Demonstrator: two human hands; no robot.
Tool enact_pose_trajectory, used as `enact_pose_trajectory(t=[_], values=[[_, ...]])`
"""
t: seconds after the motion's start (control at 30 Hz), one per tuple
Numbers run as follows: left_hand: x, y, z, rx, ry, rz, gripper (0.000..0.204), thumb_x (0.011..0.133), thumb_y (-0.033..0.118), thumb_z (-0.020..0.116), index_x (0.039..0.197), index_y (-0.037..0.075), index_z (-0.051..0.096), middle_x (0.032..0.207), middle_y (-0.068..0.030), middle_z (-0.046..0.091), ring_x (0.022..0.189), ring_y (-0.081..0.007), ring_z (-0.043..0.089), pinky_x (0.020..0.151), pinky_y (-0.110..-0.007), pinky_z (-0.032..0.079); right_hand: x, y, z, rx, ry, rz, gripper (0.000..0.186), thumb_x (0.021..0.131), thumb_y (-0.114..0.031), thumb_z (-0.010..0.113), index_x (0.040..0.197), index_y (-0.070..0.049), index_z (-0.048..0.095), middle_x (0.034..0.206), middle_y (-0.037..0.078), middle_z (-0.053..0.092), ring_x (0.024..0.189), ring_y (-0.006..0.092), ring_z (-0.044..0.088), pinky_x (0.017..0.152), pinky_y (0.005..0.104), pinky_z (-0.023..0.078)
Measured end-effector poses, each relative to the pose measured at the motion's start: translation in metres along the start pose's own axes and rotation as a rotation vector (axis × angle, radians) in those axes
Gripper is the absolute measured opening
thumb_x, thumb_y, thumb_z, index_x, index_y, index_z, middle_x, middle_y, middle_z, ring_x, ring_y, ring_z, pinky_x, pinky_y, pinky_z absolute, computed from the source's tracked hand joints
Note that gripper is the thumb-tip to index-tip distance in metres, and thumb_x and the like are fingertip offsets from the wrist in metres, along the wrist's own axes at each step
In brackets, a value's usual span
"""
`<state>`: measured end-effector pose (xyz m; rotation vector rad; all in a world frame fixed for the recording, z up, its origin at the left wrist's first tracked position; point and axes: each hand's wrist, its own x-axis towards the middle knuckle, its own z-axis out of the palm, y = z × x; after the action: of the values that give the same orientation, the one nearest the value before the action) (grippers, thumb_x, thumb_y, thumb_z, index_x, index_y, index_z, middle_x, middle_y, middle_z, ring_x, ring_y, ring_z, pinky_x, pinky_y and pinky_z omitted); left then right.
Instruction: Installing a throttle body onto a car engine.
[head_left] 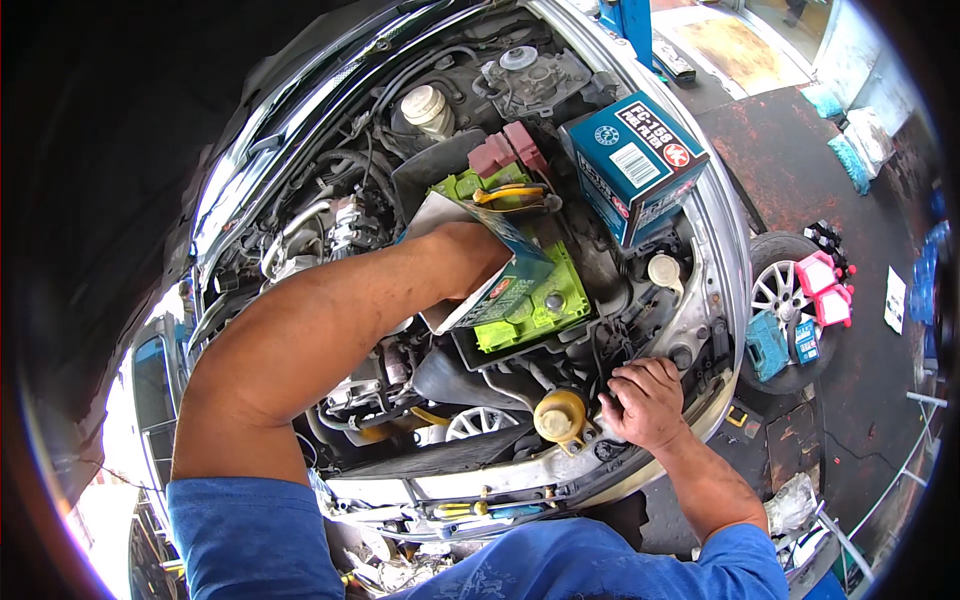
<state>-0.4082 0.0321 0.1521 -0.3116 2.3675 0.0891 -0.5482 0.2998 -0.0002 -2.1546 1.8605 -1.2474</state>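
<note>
Head view shows the left hand (474, 256) inside an open teal carton (512, 286) atop the lime-green battery (545, 312); its grip is hidden, so I cannot tell its state. The right hand (648, 402), grip loosely spread, sits beside the yellow cap (560, 416). Reaching inside seems underway; withdrawing would call for a steady carton.

Brightly lit over the engine bay (540, 85), apparently from open surroundings. Blown out to white at lower left, around the parked vehicle (152, 378). Near black at far left, across the dark mass (110, 150). Glossy with glare along the silver fender (728, 250). Deeply shadowed between engine parts. Crisp at centre, on the green battery (562, 275). Bowed outward, softened and purple-fringed toward the black circular rim.
</note>
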Motion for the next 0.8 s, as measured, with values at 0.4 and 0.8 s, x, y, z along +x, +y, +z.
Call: enact_pose_trajectory(t=[0.4,0.8], values=[[-0.051,0.012,-0.046,-0.272,0.123,-0.100,0.022,0.078,0.013,0.058,0.097,0.004,0.065,0.091,-0.0181,0.066,0.090,-0.0357,0.062,0.078,-0.043,0.049,-0.002,-0.003,-0.001,-0.007,0.001,-0.023,0.019,0.064,-0.019,0.072,0.078,-0.011,0.061,0.085,0.002,0.062,0.085,0.0204,0.059,0.081,0.0373,0.041],[-0.150,0.047,0.023,-1.590,0.790,-0.344,0.018,0.092,0.019,0.056,0.103,0.004,0.055,0.088,-0.0073,0.065,0.074,-0.0157,0.066,0.061,-0.026,0.053,-0.011,-0.006,0.006,-0.068,0.020,-0.090,0.021,0.064,-0.018,0.074,0.079,-0.010,0.061,0.085,0.004,0.062,0.084,0.0232,0.058,0.081,0.0387,0.041]])
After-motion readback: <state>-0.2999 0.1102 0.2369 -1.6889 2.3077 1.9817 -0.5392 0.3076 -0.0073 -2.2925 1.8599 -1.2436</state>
